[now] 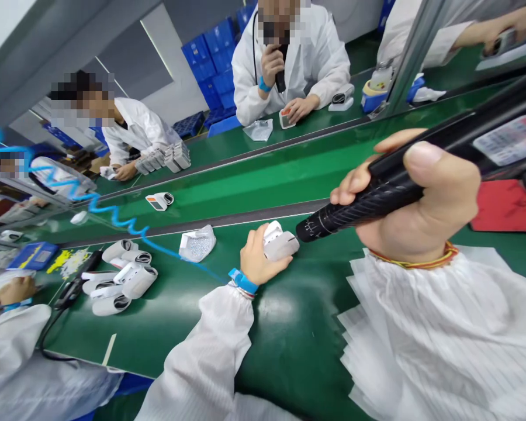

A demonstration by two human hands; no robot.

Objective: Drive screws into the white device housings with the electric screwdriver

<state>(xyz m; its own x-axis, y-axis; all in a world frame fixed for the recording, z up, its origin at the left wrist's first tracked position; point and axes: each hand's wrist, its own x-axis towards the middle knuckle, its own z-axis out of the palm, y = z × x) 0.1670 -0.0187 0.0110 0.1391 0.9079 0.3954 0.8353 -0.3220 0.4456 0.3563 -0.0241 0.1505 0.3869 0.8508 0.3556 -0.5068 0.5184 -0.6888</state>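
Observation:
My right hand (425,193) is wrapped round a black electric screwdriver (346,213), which slants down to the left. Its tip end is just to the right of a white and grey wrist blood pressure monitor (280,242); whether they touch I cannot tell. My left hand (258,257), with a blue band at the wrist, grips that monitor from the left, close above the green bench. A clear bag of small screws (197,242) lies to the left of this hand. Further left is a pile of several similar monitors (123,278) with curled cuffs.
A blue coiled cord (118,222) hangs across the left side. One monitor (159,201) sits on the green conveyor belt (263,181). Co-workers in white coats sit opposite and at left. Another black screwdriver (76,283) lies by the pile. A red sheet (506,204) is at right.

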